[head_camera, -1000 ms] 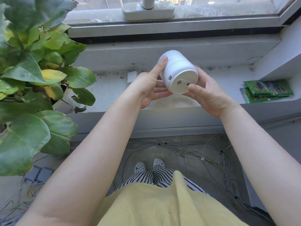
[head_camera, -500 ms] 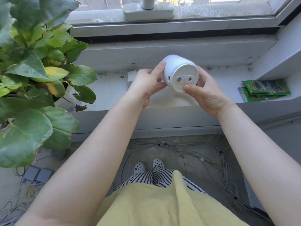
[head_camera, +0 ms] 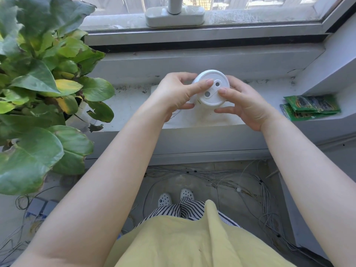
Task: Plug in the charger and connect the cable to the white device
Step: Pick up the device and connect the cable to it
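A white cylindrical device point(head_camera: 211, 89) is held between both hands above the windowsill point(head_camera: 134, 106), its round base turned toward me and showing two small round holes. My left hand point(head_camera: 175, 93) grips its left side, with the thumb lying across the base. My right hand point(head_camera: 244, 105) holds the right side, thumb tip on the base rim. No charger or cable end shows in either hand.
A large leafy potted plant point(head_camera: 38, 89) fills the left side. Green packets point(head_camera: 310, 107) lie on the sill at right. A window handle base point(head_camera: 174, 15) sits on the frame above. Tangled white cables point(head_camera: 240, 185) cover the floor below, near my feet.
Both hands have tilted and turned the device so its base faces me squarely, and lowered it slightly. My left thumb has come onto the base.
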A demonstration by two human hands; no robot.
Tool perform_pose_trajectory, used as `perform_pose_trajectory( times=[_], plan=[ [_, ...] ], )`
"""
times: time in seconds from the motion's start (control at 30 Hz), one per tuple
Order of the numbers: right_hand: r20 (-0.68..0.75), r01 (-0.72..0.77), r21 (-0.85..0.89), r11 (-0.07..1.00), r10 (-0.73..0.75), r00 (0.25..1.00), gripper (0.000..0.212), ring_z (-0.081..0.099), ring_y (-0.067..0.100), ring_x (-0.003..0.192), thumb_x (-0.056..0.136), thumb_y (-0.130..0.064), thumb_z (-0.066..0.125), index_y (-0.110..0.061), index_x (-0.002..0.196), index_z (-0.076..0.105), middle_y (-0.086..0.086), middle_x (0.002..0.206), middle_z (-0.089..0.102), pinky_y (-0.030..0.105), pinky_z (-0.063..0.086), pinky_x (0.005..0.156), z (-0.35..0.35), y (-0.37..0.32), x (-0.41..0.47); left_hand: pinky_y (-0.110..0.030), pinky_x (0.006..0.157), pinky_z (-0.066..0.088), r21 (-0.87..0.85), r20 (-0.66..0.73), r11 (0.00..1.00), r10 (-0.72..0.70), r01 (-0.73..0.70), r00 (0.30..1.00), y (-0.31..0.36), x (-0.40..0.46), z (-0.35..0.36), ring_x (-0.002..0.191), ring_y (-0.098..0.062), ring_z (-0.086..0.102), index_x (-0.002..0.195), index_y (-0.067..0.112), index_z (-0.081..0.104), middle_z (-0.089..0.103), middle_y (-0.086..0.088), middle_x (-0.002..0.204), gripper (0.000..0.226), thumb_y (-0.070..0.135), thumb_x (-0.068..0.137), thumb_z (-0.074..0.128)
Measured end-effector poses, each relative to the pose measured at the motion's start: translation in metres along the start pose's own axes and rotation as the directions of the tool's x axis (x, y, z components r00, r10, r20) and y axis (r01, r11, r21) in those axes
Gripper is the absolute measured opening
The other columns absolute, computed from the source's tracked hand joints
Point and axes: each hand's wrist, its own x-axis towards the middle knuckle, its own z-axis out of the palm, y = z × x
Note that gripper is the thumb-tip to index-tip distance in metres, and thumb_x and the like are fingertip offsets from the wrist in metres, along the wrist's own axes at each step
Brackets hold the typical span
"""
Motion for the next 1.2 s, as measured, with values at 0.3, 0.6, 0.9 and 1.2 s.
perform_pose_trajectory(
  times=[0.3,0.6,0.9,1.2],
  plan=[
    [-0.107,-0.059,0.100,0.993,0.070,0.992,0.051,0.067,0.017,0.111,0.083,-0.046,0.062,-0.024,0.128,0.056,-0.004,0.126,0.065,0.035,0.057,0.088,0.011,-0.005,-0.001,-0.035,0.078,0.061,-0.291,-0.128,0.952,-0.141,0.099,0.982,-0.007,0.000,0.011,0.102,-0.026,0.068,0.120,0.007,0.053,0.063,-0.009,0.115,0.062,0.043,0.075,0.075],
    [-0.148,-0.101,0.105,0.989,0.116,0.982,0.031,0.070,0.023,0.098,0.091,-0.037,0.059,-0.017,0.114,0.068,0.002,0.109,0.071,0.034,0.055,0.093,0.008,-0.011,0.005,-0.031,0.086,0.058,-0.160,-0.193,0.984,-0.109,0.079,0.975,-0.009,0.007,0.008,0.080,-0.002,0.062,0.108,-0.005,0.067,0.065,-0.002,0.104,0.059,0.044,0.077,0.074],
    [-0.194,-0.178,0.095,0.979,0.193,0.962,0.030,0.071,0.021,0.097,0.090,-0.038,0.061,-0.015,0.108,0.069,0.005,0.107,0.073,0.034,0.056,0.092,0.008,-0.011,0.016,-0.015,0.068,0.058,-0.114,-0.206,0.991,-0.094,0.072,0.974,-0.021,0.023,0.009,0.084,-0.019,0.075,0.089,0.013,0.059,0.058,-0.009,0.088,0.042,0.045,0.070,0.078],
    [-0.203,-0.197,0.084,0.977,0.210,0.956,0.024,0.071,0.017,0.094,0.089,-0.040,0.062,-0.019,0.095,0.071,0.000,0.100,0.074,0.033,0.058,0.089,0.011,-0.014,0.023,-0.029,0.089,0.053,-0.062,-0.217,0.995,-0.096,0.084,0.972,-0.025,0.031,0.004,0.064,-0.007,0.074,0.089,0.018,0.055,0.063,-0.008,0.085,0.051,0.054,0.063,0.078]
  ],
)
